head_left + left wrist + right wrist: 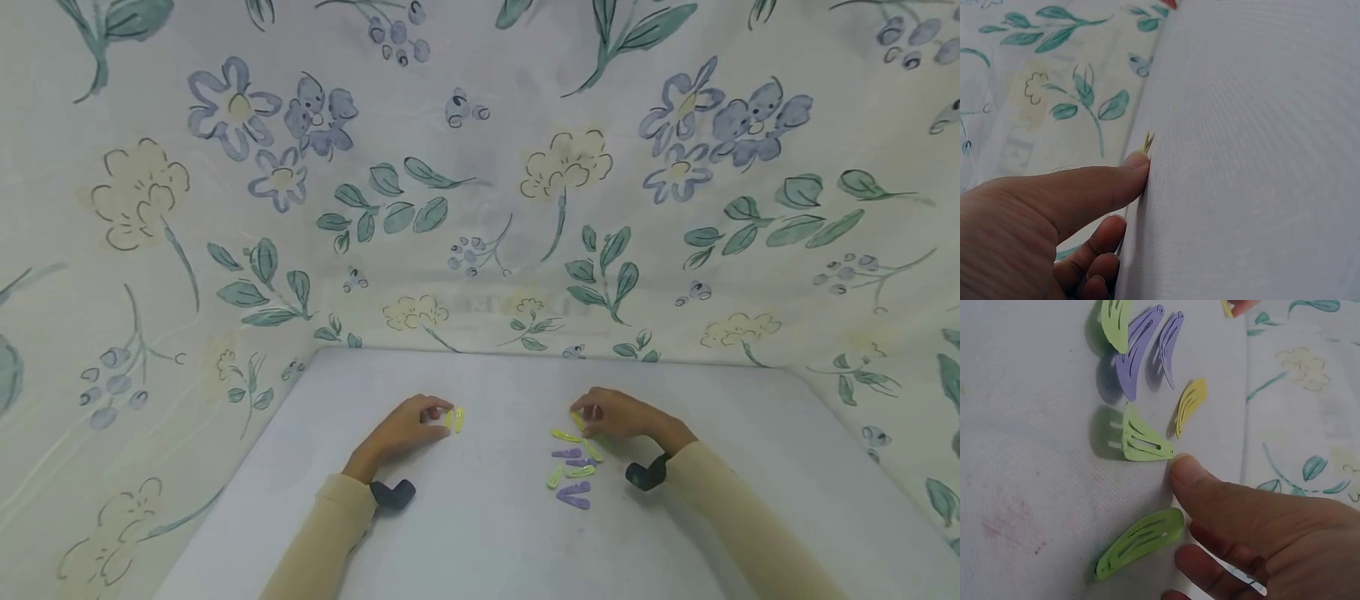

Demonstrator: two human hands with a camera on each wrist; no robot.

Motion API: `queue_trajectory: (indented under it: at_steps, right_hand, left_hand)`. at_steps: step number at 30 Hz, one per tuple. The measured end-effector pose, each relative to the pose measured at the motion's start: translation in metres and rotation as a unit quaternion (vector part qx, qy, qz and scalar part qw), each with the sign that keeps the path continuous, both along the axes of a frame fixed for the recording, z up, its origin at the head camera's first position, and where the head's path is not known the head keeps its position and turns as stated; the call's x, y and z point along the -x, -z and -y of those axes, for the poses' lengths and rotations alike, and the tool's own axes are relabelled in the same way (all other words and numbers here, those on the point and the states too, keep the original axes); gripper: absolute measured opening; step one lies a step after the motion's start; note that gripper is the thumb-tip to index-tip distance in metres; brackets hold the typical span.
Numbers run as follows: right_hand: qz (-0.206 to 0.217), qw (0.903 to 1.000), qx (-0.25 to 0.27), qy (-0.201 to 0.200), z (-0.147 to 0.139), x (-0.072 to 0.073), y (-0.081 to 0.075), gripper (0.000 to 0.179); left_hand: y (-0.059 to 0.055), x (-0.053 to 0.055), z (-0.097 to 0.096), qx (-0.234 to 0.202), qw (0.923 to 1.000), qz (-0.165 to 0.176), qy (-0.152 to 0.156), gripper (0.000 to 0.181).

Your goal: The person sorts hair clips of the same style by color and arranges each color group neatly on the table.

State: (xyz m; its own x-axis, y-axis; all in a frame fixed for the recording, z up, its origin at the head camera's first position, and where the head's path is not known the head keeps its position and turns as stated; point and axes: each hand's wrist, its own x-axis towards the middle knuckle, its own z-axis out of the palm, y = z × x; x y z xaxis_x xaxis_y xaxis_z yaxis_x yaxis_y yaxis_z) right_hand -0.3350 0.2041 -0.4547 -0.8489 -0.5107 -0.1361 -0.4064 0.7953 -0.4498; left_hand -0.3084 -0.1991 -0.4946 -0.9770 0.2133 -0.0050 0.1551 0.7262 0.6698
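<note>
In the head view my left hand [408, 427] pinches a small yellow hair clip [449, 419] between thumb and forefinger. A second yellow clip [459, 419] stands right beside it. The left wrist view shows only thin yellow clip ends [1147, 141] past the thumb tip. Across the table, my right hand [626, 414] holds a yellow clip [577, 420] at its fingertips; the thumb hides it in the right wrist view. Near that thumb lie a green clip [1144, 440] and a yellow clip [1191, 403]. Another green clip [1144, 540] lies below the hand.
Several purple clips [575, 488] and green clips [555, 477] lie in a loose group nearer the person than the right hand. The white table [480, 533] meets a flower-patterned sheet [480, 250] at the back and sides. Each wrist wears a dark device [647, 473].
</note>
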Motion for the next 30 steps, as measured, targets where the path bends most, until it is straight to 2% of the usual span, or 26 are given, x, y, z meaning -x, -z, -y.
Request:
queue_trajectory:
  at_steps: [13, 17, 22, 24, 30]
  right_hand:
    - [0.001, 0.9998, 0.02, 0.007, 0.001, 0.007, 0.005, 0.04]
    - [-0.015, 0.9989, 0.043, 0.008, 0.003, 0.007, 0.003, 0.04]
    - [-0.061, 0.9948, 0.081, -0.01, 0.007, 0.002, -0.003, 0.041]
    - [-0.077, 0.992, 0.096, -0.029, 0.01, 0.0, -0.004, 0.041]
    - [-0.093, 0.9865, 0.122, -0.058, 0.024, -0.004, -0.006, 0.04]
  left_hand:
    - [-0.002, 0.002, 0.001, 0.002, 1.0, 0.001, 0.0, 0.04]
    - [-0.001, 0.001, 0.001, 0.001, 1.0, 0.001, 0.0, 0.04]
    - [0.0, 0.002, 0.002, 0.003, 1.0, 0.005, -0.003, 0.04]
    - [0.0, 0.003, 0.001, 0.005, 0.9999, 0.008, -0.007, 0.041]
    - [0.0, 0.004, 0.0, 0.005, 0.9998, 0.016, -0.013, 0.04]
